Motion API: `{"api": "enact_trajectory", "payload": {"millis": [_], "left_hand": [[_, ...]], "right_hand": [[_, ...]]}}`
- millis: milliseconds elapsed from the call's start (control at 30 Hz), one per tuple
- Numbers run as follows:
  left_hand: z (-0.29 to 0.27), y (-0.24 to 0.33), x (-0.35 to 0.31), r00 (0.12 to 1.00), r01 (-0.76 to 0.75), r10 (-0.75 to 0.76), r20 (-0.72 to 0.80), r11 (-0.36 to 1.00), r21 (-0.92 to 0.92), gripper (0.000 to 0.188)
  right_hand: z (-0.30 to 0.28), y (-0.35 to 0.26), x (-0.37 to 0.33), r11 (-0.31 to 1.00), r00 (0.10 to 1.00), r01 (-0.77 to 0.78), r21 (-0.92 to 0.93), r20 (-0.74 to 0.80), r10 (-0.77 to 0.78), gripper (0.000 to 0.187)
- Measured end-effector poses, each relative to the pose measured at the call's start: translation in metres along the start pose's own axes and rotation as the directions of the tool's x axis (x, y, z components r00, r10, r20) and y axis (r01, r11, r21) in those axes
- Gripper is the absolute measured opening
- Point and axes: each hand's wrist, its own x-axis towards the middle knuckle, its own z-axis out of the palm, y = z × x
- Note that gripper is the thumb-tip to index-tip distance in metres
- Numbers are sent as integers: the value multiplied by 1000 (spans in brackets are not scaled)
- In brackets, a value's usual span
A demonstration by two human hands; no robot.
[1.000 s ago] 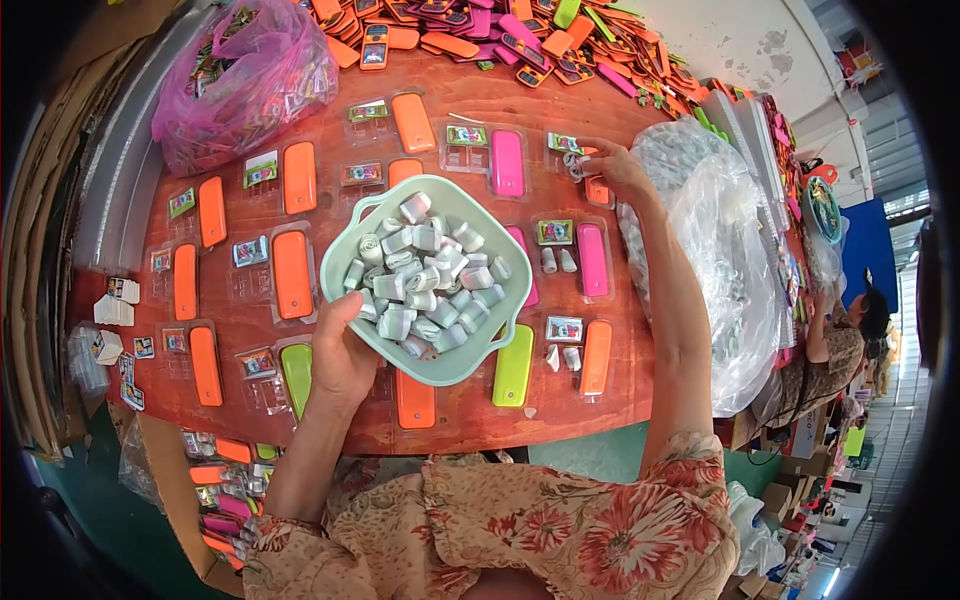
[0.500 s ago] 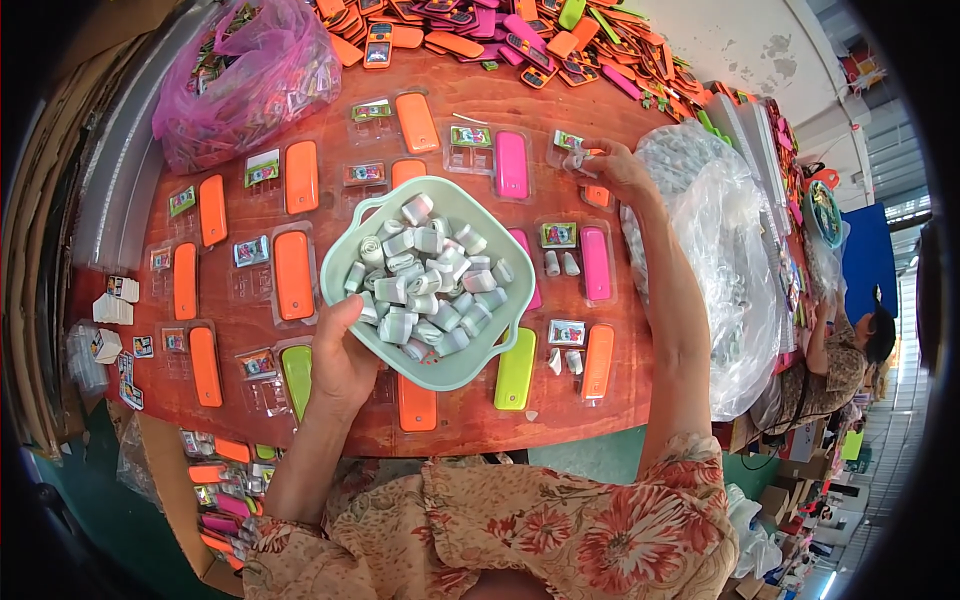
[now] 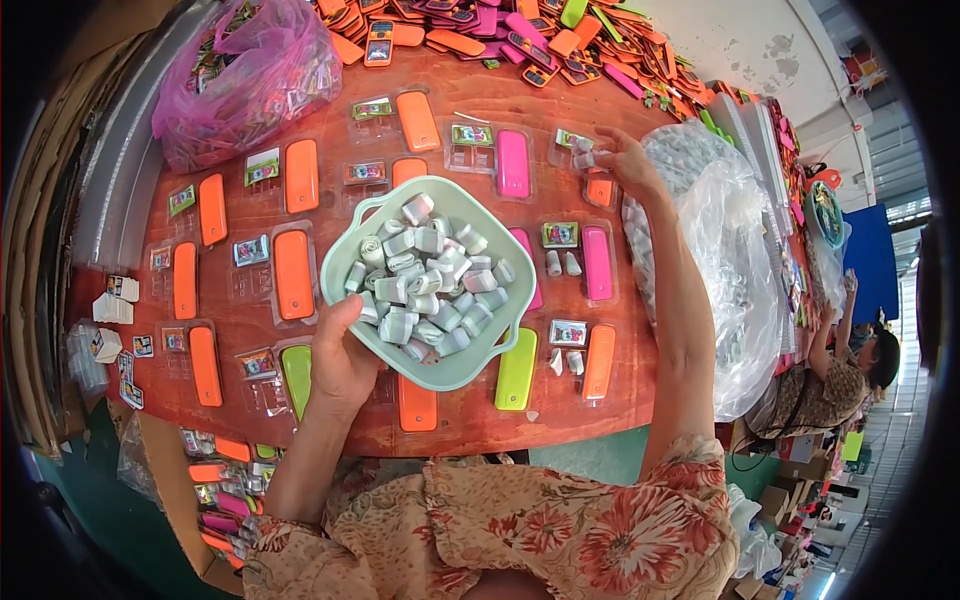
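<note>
My left hand (image 3: pixel 345 358) gripped one pale green basin (image 3: pixel 455 375), thumb over its rim, above the middle of the red bench (image 3: pixel 580 100); the white and grey rolls (image 3: pixel 425 240) inside overlapped too closely for an exact count. My right hand (image 3: pixel 632 168) reached forward over one clear tray (image 3: pixel 558 152), fingers loosely curled and partly parted, with pale rolls at their tips; whether it pinched any, I could not tell. Around and partly beneath the basin I counted fifteen toy phones (image 3: pixel 293 273): ten orange, three pink, two green. Twelve sachets (image 3: pixel 561 235) showed among them. Two trays on the near right held two rolls apiece, one sachet each. One pink bag (image 3: pixel 245 100) sat at far left, one large clear bag (image 3: pixel 735 300) beside my right forearm. A heap of more phones (image 3: pixel 500 40), uncounted, lay along the back; one co-worker (image 3: pixel 815 400) was at far right.
</note>
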Motion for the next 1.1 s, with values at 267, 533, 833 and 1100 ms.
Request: {"api": "enact_trajectory", "payload": {"millis": [267, 533, 833, 1100], "left_hand": [[0, 0, 2, 999, -21, 22, -29, 1000, 20, 51], [3, -1, 1, 995, -29, 24, -94, 998, -59, 48], [-2, 0, 0, 999, -18, 18, -34, 1000, -11, 52], [3, 0, 0, 1000, -21, 21, -13, 1000, -23, 52]], "right_hand": [[9, 11, 10, 509, 811, 319, -800, -48, -583, 34], [18, 25, 21, 497, 764, 356, -791, -60, -642, 28], [31, 21, 14, 375, 733, 254, -892, -75, -676, 23], [49, 13, 3, 331, 756, 253, -909, -28, -654, 27]]}}
